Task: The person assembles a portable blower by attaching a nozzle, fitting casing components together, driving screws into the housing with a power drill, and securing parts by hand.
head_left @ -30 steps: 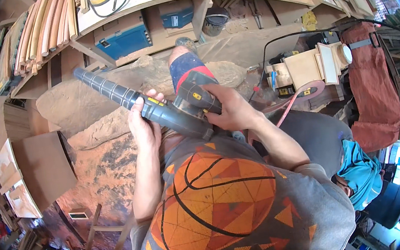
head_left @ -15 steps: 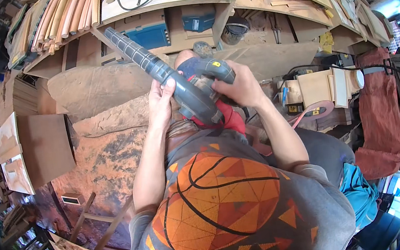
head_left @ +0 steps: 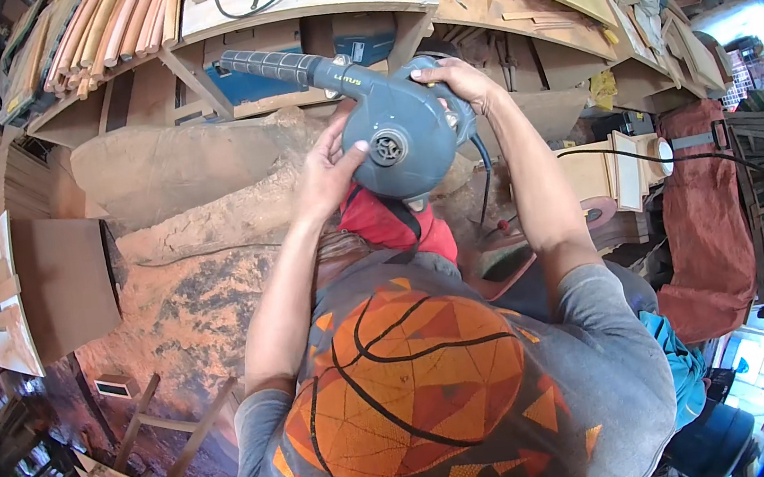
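Note:
A grey electric blower (head_left: 410, 120) is held up in front of my chest, its round fan housing and central vent facing up toward me. Its ribbed nozzle (head_left: 270, 66) points to the far left. My left hand (head_left: 328, 171) grips the left edge of the housing, with the thumb resting near the vent. On the other side, my right hand (head_left: 466, 83) is closed on the handle and motor end, its fingers partly hidden. A dark cord (head_left: 486, 168) hangs from that end. Below the housing shows red fabric (head_left: 399, 222) with a dark stripe.
A workbench (head_left: 296, 3) with power tools, wooden strips (head_left: 113, 28) and scrap wood spans the far side, blue cases (head_left: 262, 77) beneath it. Sawdust covers the floor (head_left: 190, 310). At left stands a board box (head_left: 73, 286); reddish cloth (head_left: 710, 227) hangs at right.
The blower has turned so that its round vented side faces me. My right hand has moved farther away and up with it; my left hand has shifted from near the nozzle base onto the housing.

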Available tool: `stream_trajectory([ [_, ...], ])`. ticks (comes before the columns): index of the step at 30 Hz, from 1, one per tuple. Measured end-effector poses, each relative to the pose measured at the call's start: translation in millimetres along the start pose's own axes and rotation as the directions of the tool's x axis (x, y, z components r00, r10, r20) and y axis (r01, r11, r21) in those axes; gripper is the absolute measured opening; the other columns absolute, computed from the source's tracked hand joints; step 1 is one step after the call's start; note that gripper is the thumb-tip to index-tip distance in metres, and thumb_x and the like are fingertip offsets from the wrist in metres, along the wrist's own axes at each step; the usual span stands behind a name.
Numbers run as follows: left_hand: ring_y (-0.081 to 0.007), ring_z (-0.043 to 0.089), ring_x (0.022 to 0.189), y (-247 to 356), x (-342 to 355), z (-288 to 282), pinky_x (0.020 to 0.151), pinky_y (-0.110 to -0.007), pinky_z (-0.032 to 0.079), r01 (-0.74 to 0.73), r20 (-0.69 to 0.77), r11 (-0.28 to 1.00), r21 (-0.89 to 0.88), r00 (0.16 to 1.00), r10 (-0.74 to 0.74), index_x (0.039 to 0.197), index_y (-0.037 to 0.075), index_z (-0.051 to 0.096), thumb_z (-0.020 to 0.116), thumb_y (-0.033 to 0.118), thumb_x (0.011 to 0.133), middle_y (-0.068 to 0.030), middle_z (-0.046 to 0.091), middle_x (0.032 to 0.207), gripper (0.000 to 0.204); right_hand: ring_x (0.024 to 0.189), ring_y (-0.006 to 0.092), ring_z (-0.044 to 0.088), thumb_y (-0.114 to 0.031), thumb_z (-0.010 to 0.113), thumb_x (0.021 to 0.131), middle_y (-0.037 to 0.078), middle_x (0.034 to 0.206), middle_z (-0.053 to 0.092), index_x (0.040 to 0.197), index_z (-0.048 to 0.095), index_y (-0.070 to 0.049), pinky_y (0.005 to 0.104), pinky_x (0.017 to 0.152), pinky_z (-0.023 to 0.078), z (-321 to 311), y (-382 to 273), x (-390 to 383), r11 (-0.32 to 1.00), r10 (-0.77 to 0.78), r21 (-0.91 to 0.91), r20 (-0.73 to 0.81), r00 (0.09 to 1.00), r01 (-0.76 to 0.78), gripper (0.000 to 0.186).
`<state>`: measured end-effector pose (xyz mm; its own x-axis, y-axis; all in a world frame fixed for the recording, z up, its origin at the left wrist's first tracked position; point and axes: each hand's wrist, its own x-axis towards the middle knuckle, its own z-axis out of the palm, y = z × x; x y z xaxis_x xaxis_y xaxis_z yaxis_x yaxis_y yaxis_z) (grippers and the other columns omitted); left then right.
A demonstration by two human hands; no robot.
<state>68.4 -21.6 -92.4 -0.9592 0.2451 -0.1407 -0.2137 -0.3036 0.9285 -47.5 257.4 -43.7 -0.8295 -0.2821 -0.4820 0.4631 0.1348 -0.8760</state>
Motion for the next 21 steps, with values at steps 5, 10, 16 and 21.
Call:
stream_trajectory([
  [5,-0.0228,0.058,0.133,-21,-6,7,0.113,-0.035,0.045,-0.09,0.02,0.996,0.007,0.996,0.09,0.152,-0.008,0.04,0.074,0.005,0.096,-0.0199,0.06,0.143,0.067,0.062,0.0104,0.066,-0.025,0.078,0.089,0.007,0.088,0.073,0.111,0.072,0.003,0.025,0.054,0.053,-16,18,16,0.999,0.03,-0.035,-0.017,0.999,-0.031,0.037],
  [10,-0.0231,0.061,0.129,-8,-9,16,0.11,-0.035,0.048,-0.149,0.02,0.987,0.06,0.989,0.148,0.149,-0.009,0.042,0.076,0.004,0.093,-0.0192,0.063,0.138,0.067,0.083,0.0172,0.073,-0.025,0.077,0.089,0.014,0.104,0.076,0.117,0.072,0.005,0.031,0.071,0.06,-11,22,2,0.998,0.046,0.04,-0.038,0.998,-0.044,0.042],
  [16,-0.023,0.064,0.123,2,-21,29,0.106,-0.035,0.051,-0.211,-0.058,0.974,0.082,0.975,0.216,0.147,-0.01,0.046,0.079,0.006,0.092,-0.0197,0.065,0.134,0.067,0.088,0.0176,0.075,-0.026,0.075,0.092,0.015,0.106,0.076,0.117,0.072,0.006,0.0326,0.077,0.063,-11,16,-2,0.998,0.027,0.058,0.068,0.997,-0.031,0.041],
  [21,-0.0223,0.068,0.117,23,-43,42,0.1,-0.034,0.054,-0.169,-0.148,0.952,0.254,0.966,0.211,0.148,-0.009,0.048,0.081,0.011,0.091,-0.0199,0.068,0.129,0.069,0.088,0.0159,0.075,-0.027,0.071,0.096,0.012,0.109,0.077,0.121,0.072,0.003,0.0311,0.079,0.062,-8,39,0,0.993,-0.022,0.12,0.095,0.995,0.011,0.039],
])
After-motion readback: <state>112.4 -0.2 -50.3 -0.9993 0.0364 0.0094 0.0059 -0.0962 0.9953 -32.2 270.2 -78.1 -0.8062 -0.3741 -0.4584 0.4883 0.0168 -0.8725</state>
